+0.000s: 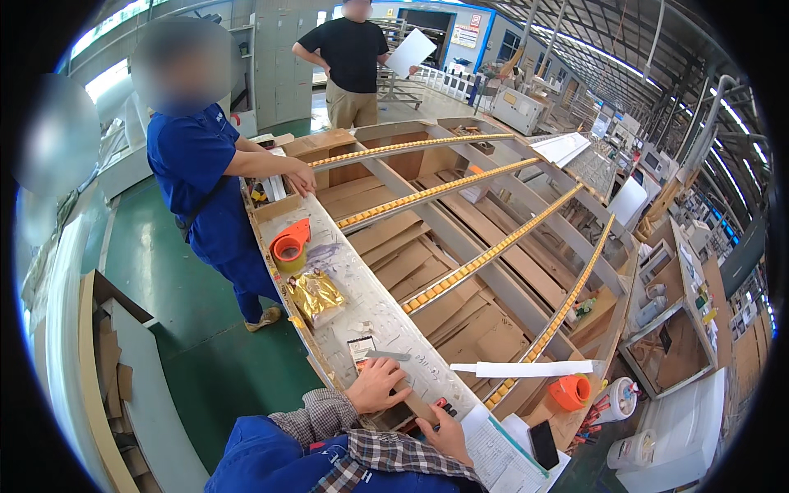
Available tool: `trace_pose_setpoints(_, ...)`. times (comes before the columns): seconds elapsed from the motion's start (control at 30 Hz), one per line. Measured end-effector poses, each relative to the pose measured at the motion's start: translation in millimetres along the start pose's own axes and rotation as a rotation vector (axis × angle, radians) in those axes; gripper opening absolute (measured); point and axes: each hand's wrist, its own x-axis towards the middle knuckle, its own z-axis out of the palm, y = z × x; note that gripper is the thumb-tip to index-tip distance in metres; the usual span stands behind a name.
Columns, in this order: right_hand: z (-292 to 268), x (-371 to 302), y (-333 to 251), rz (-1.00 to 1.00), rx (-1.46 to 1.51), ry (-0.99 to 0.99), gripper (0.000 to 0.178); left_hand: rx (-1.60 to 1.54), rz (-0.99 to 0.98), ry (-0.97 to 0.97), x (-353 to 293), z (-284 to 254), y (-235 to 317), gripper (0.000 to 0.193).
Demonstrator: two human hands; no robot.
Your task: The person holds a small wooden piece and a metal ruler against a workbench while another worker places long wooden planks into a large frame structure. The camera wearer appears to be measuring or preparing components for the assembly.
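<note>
My left hand [378, 386] is at the near end of the workbench's light work ledge [386, 316], its fingers closed over one end of a short brown strip [419, 407], perhaps cardboard or wood. On the strip's other end, my right hand [446, 434] grips with thumb and fingers. Just beyond my left fingertips lies a flat grey metal piece [388, 356], beside a small printed card [360, 350]. A small black-and-red item [445, 406] sits close to my right hand. Written sheets [501, 456] lie to its right.
Yellow roller tracks [477, 269] cross the bench frame over cardboard. Along the ledge are a gold foil bag [316, 297] and an orange tape dispenser [289, 245]. A white strip [526, 369], another orange dispenser [569, 392] and a phone [543, 444] lie right. A co-worker [197, 164] leans on the far-left corner.
</note>
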Motion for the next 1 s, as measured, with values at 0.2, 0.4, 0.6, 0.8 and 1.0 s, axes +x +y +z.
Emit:
trace_pose_setpoints(0.2, 1, -1, 1, -0.013, 0.021, 0.013, 0.043, 0.003, -0.022, -0.005, 1, -1, 1, 0.031)
trace_pose_setpoints(0.4, -4, -3, -5, 0.066, 0.036, -0.063, 0.044, 0.056, -0.025, -0.006, -1, 1, 2, 0.029)
trace_pose_setpoints(0.6, -2, -4, -5, 0.03, 0.03, -0.033, 0.047, 0.054, 0.015, 0.04, 1, 2, 1, 0.028)
trace_pose_setpoints(0.8, -3, -4, -10, 0.053, 0.08, -0.004, 0.035, 0.076, 0.031, 0.084, 6, -2, 5, 0.015)
trace_pose_setpoints(1.0, 3, -5, -3, -0.03, 0.034, 0.023, 0.037, 0.095, 0.057, 0.056, 7, 0, 2, 0.013)
